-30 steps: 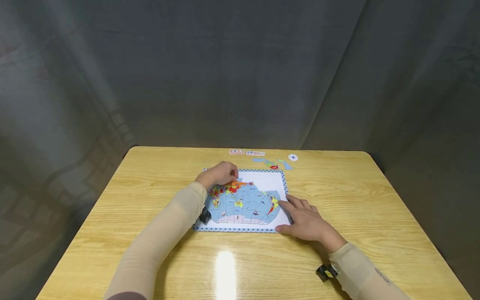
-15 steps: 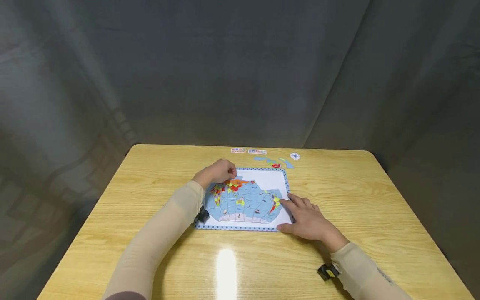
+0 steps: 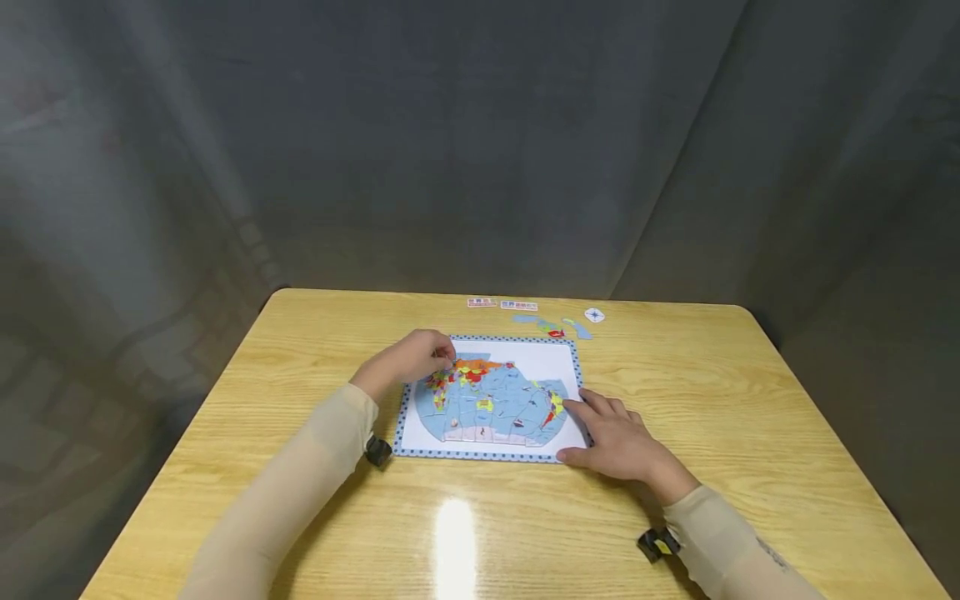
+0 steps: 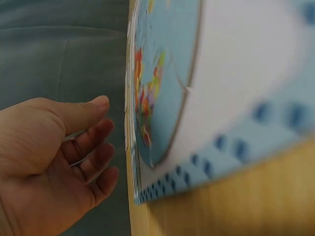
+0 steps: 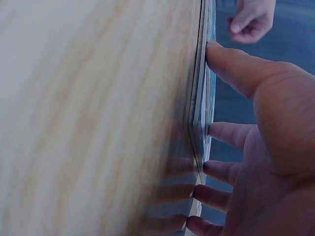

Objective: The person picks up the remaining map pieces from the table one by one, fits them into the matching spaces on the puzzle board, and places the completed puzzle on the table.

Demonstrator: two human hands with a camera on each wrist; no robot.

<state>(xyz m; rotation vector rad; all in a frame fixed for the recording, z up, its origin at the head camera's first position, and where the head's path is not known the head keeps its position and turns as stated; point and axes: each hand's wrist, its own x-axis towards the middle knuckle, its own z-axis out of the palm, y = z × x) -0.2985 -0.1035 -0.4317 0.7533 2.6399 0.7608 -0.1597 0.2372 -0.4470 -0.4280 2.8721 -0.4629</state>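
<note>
one map puzzle (image 3: 501, 408) lay unfinished on the white board (image 3: 549, 360); the left hand (image 3: 407, 358), grip relaxed and empty, had slid leftward, baring more blue top strip (image 3: 476, 357), while the right hand (image 3: 618, 442), fingers outstretched, touched the right edge.

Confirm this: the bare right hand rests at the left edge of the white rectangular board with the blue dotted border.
Wrong edge: the head view shows the right hand resting at the right edge of the white rectangular board.
</note>
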